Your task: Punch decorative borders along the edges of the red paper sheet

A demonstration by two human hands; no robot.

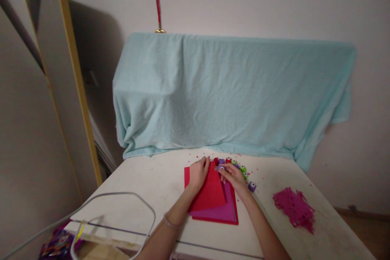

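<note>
My left hand (pixel 198 172) grips the upper left part of a red paper sheet (pixel 210 195), its fingers closed over the edge. At the sheet's upper right edge, my right hand (pixel 235 178) is closed on a small purple paper punch (pixel 221 168). Whether paper sits in the punch's slot is too small to tell. Under the red sheet lies a stack with a magenta sheet (pixel 217 211) and more red paper (pixel 216 222). Beyond my right hand stand several small punches, among them a red punch (pixel 228 160), a green punch (pixel 243 168) and a purple punch (pixel 252 187).
Punched magenta paper (pixel 294 209) lies in a heap at the right of the white table (pixel 131 178). Tiny red bits dot the far side. A light blue cloth (pixel 231 97) hangs behind. A pale cable (pixel 122 193) loops at the front left, near a gold-framed mirror (pixel 76 73).
</note>
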